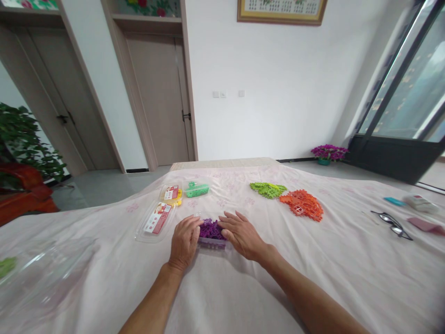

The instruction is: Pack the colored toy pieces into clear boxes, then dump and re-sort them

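The 2 bare hands are apart, at opposite ends of a clear rectangular plastic box (212, 243) filled with small purple plastic openwork pieces (210, 228). The box stands on a pale cloth with a faint pink floral print (222, 287), near the middle of the view. The left hand (186, 241) curves over the left end, its fingers bent; how firmly it holds cannot be told, since its back hides that end. The right hand (242, 235) lies across the right end with fingers extended and spread, covering that corner and some pieces.

Beyond the left hand, a clear plastic lid with a red-and-white label (156, 220) lies near a clear container of yellow pieces (176, 198), which is partly hidden beneath another labelled clear lid (171, 191). Just beside it is a clear box of mint-green pieces (196, 189). To the right, a loose lime-green pile (268, 190) touches or nearly touches an orange lattice-piece pile (301, 205); single pieces are hard to separate.

At the lower left, large transparent plastic (52, 269) is blurred and cut off, with a light-green patch (7, 266) at the edge. Black-framed glasses (392, 223) lie far right, near a whitish object (421, 203) too indistinct to identify.
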The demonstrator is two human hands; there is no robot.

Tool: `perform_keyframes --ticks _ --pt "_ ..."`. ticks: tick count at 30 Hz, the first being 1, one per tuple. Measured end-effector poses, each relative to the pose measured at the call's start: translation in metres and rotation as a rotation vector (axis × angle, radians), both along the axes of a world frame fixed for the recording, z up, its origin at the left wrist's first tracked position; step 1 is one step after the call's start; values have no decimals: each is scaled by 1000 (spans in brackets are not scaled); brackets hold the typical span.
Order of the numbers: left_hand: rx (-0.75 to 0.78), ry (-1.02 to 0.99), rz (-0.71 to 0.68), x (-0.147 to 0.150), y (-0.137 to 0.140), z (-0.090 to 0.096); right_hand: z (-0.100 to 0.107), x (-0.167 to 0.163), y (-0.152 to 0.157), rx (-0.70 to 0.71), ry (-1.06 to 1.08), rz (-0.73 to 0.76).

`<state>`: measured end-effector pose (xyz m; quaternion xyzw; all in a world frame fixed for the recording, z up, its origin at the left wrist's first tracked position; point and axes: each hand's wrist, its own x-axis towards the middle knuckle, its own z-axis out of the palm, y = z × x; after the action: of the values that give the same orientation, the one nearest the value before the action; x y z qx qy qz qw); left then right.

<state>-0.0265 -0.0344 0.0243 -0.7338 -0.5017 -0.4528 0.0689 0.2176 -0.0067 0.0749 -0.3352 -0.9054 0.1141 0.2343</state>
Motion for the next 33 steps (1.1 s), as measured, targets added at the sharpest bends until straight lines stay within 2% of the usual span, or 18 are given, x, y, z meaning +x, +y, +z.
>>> perform_keyframes --ticks 3,7,9,12,16,20,23,26,28,31,33 --pt "-9 -18 -15 0 -1 0 -6 4 5 13 45 4" --pt "7 -60 -34 -1 -1 0 -20 10 11 34 148 92" --pt "33 -88 11 -5 1 -1 -29 13 13 37 254 112" --pt "95 -123 212 -17 5 -3 -43 17 19 25 446 28" --pt "119 -172 553 -43 9 -3 -53 19 29 -40 649 -198" --pt "-34 -278 874 -68 8 -1 -56 19 37 -149 741 -327" --pt "-212 -346 1010 -81 6 -1 -57 19 39 -211 739 -353" --pt "-377 -377 1032 -90 4 -2 -59 20 40 -249 729 -355" --pt "-432 -385 1015 -95 3 -2 -59 19 40 -274 732 -358" --pt "-430 -404 937 -100 2 -4 -57 17 40 -324 731 -369" --pt "-377 -482 874 -102 4 -6 -56 17 40 -349 734 -381"
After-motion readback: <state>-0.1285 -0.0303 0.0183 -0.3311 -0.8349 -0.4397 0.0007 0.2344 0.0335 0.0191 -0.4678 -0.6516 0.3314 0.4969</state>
